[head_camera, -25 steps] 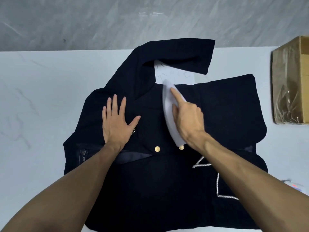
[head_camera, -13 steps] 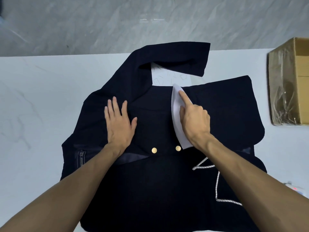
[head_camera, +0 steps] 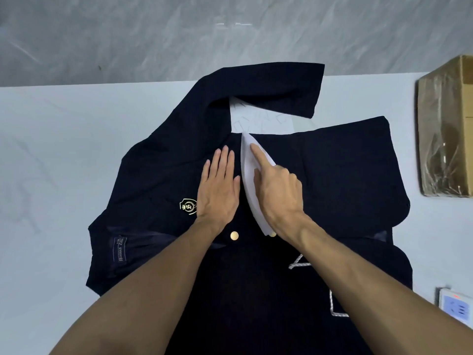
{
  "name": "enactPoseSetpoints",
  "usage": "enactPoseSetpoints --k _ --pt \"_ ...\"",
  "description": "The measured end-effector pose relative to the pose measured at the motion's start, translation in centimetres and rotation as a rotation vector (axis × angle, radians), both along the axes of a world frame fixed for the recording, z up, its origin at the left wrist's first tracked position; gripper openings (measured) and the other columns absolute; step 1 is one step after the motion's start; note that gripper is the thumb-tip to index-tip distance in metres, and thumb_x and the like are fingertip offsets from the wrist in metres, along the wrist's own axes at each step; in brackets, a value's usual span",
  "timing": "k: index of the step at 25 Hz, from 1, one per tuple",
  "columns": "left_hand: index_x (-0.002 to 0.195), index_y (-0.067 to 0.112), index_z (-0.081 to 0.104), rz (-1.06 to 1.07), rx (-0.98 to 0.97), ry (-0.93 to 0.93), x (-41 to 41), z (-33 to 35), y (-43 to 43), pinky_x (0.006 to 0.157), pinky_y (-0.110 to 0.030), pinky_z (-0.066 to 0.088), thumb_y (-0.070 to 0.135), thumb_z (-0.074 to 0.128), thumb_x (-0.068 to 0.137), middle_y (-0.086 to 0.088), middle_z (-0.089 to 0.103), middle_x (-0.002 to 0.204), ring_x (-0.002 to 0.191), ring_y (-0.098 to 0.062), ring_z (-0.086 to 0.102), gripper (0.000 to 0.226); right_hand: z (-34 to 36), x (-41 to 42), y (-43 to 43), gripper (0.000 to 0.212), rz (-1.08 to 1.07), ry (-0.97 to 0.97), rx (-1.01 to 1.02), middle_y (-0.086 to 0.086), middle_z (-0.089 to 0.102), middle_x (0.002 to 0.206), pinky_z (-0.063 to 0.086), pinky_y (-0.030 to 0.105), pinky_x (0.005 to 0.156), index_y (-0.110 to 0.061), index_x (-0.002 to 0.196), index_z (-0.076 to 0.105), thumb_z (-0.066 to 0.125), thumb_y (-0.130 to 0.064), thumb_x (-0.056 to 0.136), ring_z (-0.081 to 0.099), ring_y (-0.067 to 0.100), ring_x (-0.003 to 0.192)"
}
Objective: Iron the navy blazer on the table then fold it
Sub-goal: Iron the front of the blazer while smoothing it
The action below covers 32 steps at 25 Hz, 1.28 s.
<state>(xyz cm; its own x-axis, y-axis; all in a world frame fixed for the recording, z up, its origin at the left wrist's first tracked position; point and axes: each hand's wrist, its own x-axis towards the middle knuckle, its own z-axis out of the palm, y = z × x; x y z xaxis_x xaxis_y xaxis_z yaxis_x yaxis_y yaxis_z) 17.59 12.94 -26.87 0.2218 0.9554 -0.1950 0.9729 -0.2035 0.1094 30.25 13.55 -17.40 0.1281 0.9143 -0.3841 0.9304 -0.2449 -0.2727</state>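
Right grip closed round the white iron, forefinger along its top; left grip flat, pressing the navy blazer, spread on the white surface. Risk: left grip lies just beside the iron, so sideways drift could burn it; lingering may scorch cloth or snag the gold button at its heel.

blazer: plain navy | crest: gold | button: gold | trim: white cord | iron: white | surface: pale bluish white, faint marbling | wall: grey, streaked | box: brown | power strip: white, blue face, red light
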Motion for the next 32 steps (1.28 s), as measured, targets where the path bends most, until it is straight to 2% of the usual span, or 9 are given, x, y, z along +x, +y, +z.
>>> enactPoseSetpoints --k 7,11,15,18,21,23,26,29,32 --pt "0.157 0.01 0.002 0.009 -0.044 0.022 0.1 0.4 0.2 0.125 -0.044 0.006 0.038 0.017 0.106 -0.01 -0.001 0.166 0.153 -0.026 -0.001 0.06 0.4 3.5 -0.1 0.062 -0.051 -0.086 -0.009 -0.003 0.038 0.063 0.031 0.034 0.056 -0.041 0.152 0.016 0.038 -0.012 0.101 0.033 0.013 0.048" --pt "0.158 0.011 0.004 0.021 -0.056 0.015 0.0 0.4 0.2 0.125 -0.044 0.006 0.038 0.018 0.105 -0.011 0.001 0.166 0.153 -0.027 0.0 0.06 0.7 3.8 0.2 0.067 -0.032 -0.135 -0.006 0.002 0.046 0.071 0.033 0.035 0.057 -0.042 0.152 0.014 0.036 -0.008 0.099 0.041 0.021 0.053" --pt "0.157 0.01 0.004 0.02 -0.041 0.009 0.0 0.4 0.1 0.125 -0.043 0.005 0.038 0.018 0.105 -0.012 0.001 0.166 0.153 -0.027 0.0 0.06 1.2 7.2 0.6 0.063 -0.118 -0.141 -0.011 -0.002 0.039 0.062 0.031 0.036 0.061 -0.045 0.152 0.015 0.034 -0.013 0.101 0.036 0.017 0.051" --pt "0.157 0.01 0.004 0.024 -0.03 0.012 0.0 0.3 0.1 0.125 -0.044 0.005 0.038 0.019 0.106 -0.012 0.002 0.166 0.153 -0.028 0.001 0.06 1.8 7.6 0.4 0.057 -0.187 -0.033 -0.033 0.002 0.046 0.063 0.035 0.035 0.066 -0.047 0.151 0.018 0.035 -0.021 0.102 0.047 0.029 0.063" --pt "0.158 0.014 0.003 0.012 -0.027 0.028 0.1 0.2 0.0 0.125 -0.044 0.006 0.037 0.018 0.106 -0.013 0.002 0.166 0.153 -0.029 0.001 0.059 1.9 4.2 -0.2 0.055 -0.086 0.063 -0.04 0.004 0.052 0.072 0.04 0.036 0.067 -0.045 0.15 0.02 0.037 -0.024 0.102 0.049 0.029 0.067" --pt "0.158 0.019 0.001 0.004 -0.026 0.039 0.0 0.2 0.0 0.125 -0.045 0.006 0.038 0.017 0.106 -0.014 0.001 0.166 0.153 -0.03 0.0 0.058 1.2 2.6 -0.4 0.057 -0.023 0.031 -0.018 0.005 0.053 0.072 0.044 0.039 0.062 -0.042 0.151 0.018 0.036 -0.02 0.102 0.053 0.028 0.064" --pt "0.158 0.021 0.003 0.003 -0.006 0.042 0.1 0.2 0.0 0.124 -0.046 0.007 0.038 0.018 0.105 -0.015 0.002 0.165 0.153 -0.031 0.002 0.057 0.6 3.4 -0.8 0.06 0.019 -0.075 -0.028 0.005 0.053 0.073 0.036 0.035 0.056 -0.042 0.152 0.014 0.035 -0.015 0.102 0.049 0.025 0.058" --pt "0.158 0.021 0.003 0.001 0.003 0.04 0.1 0.2 0.0 0.124 -0.046 0.008 0.037 0.018 0.105 -0.015 0.003 0.165 0.153 -0.031 0.003 0.057 0.7 5.8 -1.3 0.061 0.032 -0.134 -0.017 0.005 0.051 0.075 0.034 0.035 0.058 -0.043 0.152 0.014 0.035 -0.015 0.102 0.047 0.026 0.06" --pt "0.158 0.02 0.002 -0.002 0.012 0.041 0.0 0.1 0.0 0.124 -0.046 0.008 0.037 0.018 0.106 -0.015 0.003 0.165 0.153 -0.031 0.003 0.057 1.2 9.1 -1.5 0.057 -0.06 -0.122 -0.002 0.004 0.048 0.073 0.032 0.037 0.062 -0.046 0.151 0.018 0.034 -0.02 0.103 0.044 0.028 0.063"
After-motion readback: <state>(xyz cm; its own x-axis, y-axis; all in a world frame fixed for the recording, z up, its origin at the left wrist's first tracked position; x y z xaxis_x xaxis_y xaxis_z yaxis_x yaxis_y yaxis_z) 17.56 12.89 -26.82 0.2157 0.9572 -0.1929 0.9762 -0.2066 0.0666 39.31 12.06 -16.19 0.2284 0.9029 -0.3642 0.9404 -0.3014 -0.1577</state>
